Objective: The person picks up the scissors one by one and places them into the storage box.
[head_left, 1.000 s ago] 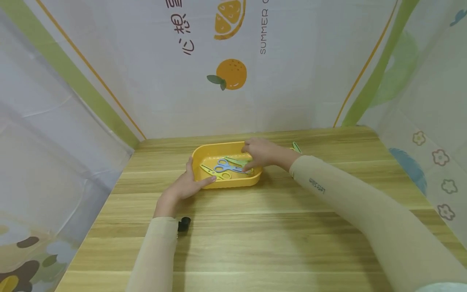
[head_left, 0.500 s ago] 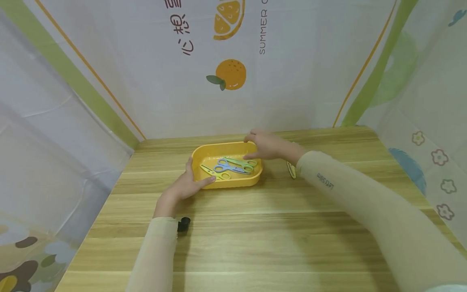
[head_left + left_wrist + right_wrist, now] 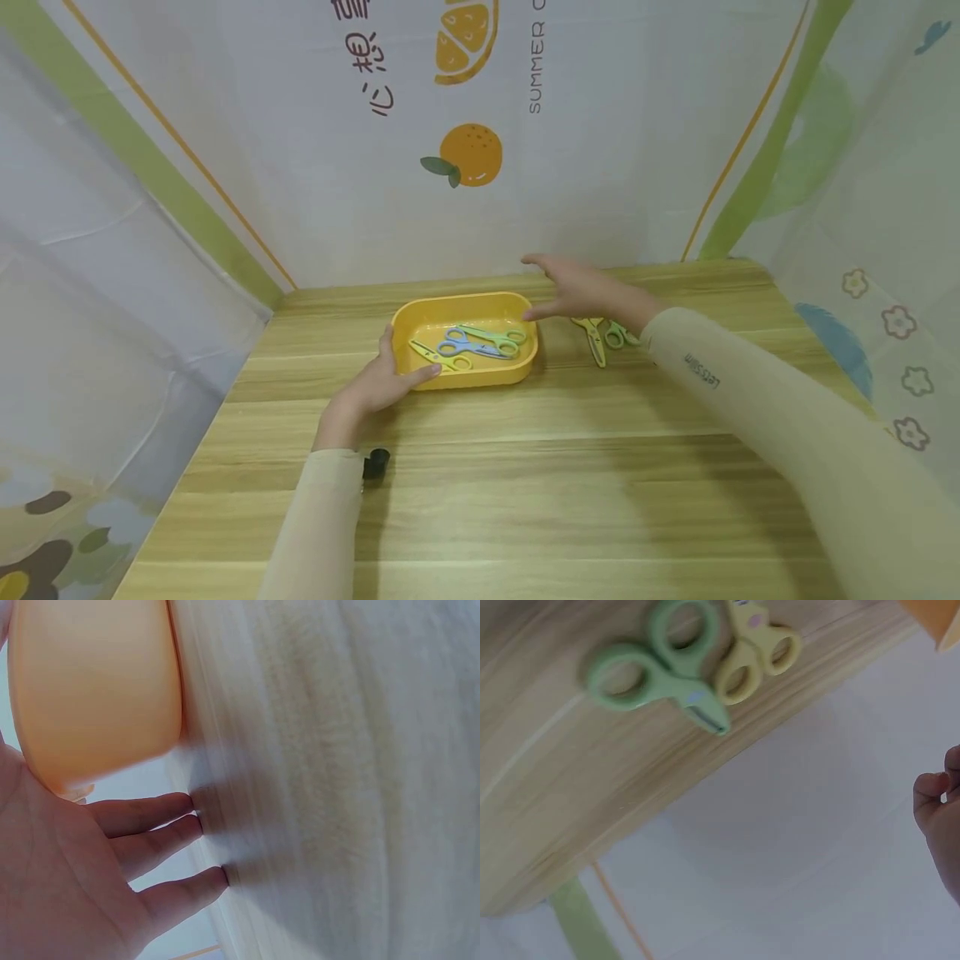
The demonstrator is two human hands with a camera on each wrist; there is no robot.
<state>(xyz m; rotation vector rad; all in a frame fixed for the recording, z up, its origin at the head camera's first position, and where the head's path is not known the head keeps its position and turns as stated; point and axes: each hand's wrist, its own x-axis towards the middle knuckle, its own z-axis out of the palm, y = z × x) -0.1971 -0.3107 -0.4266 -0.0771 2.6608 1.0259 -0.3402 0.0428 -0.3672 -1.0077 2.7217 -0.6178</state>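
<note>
My left hand (image 3: 371,385) holds the left end of a yellow plastic tray (image 3: 480,381), thumb over the front rim. In the left wrist view its other fingers (image 3: 180,900) stretch down to the tabletop beside the tray wall. Inside lie yellow scissors (image 3: 427,352), blue scissors (image 3: 471,344) and light green scissors (image 3: 487,335), the blue and green ones overlapping. Just above the tray's right end hovers my right hand (image 3: 581,292), thumb and fingers spread, holding nothing. Beneath and right of it, another yellow pair of scissors (image 3: 750,641) and a green pair (image 3: 681,684) lie on the table.
The wood-grain tabletop (image 3: 495,483) meets a white fruit-print curtain (image 3: 600,167) at its back edge. Similar cloth hangs on both sides. A small black object (image 3: 377,463) shows beside the left wrist.
My right hand has let go of the green scissors in the tray, risen and drawn back to the right, fingers spreading. The pairs on the table came into view. My left hand stays put.
</note>
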